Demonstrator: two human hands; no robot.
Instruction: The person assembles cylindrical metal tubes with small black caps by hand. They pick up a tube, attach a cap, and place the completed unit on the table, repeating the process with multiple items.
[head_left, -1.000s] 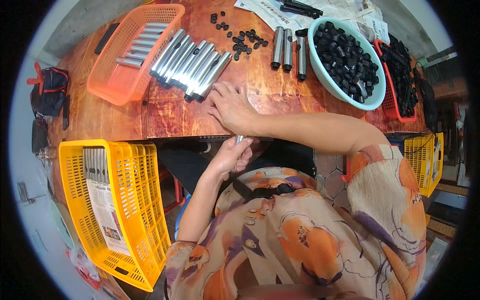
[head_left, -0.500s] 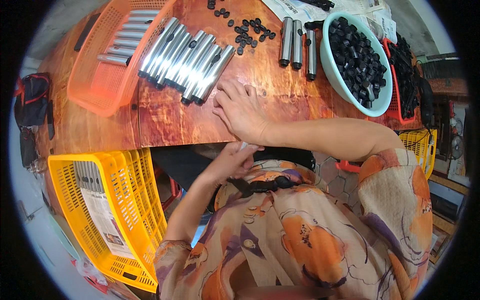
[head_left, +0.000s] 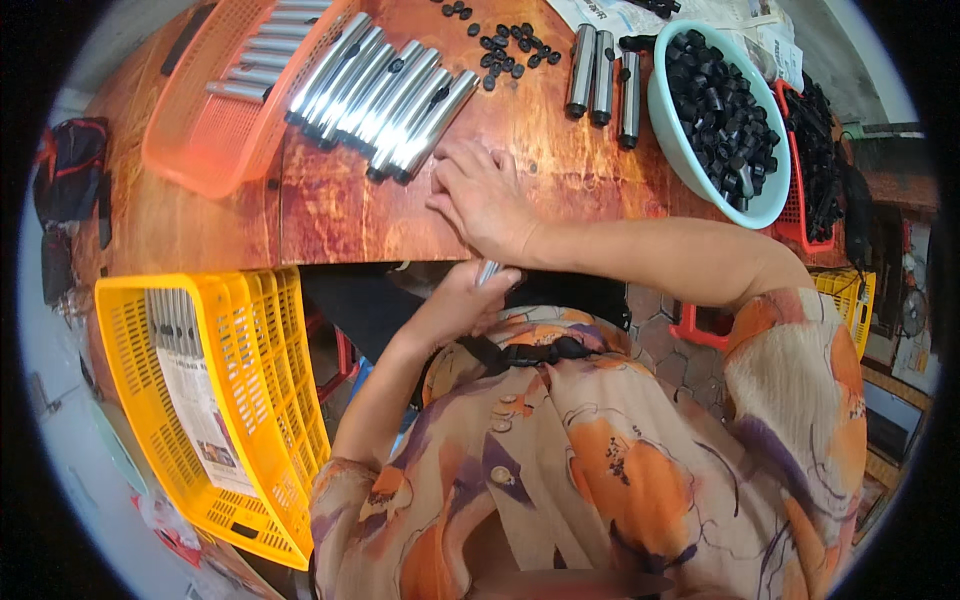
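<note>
While the right hand (head_left: 487, 197) rests flat, the left hand (head_left: 462, 300) pinches a metal tube (head_left: 487, 272).

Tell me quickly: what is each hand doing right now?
Left hand: closed on a metal tube.
Right hand: open, flat on the wooden table.

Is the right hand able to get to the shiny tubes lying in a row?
Probably yes. The right hand lies flat on the table, beside the near ends of the shiny tubes, with nothing between them.
</note>
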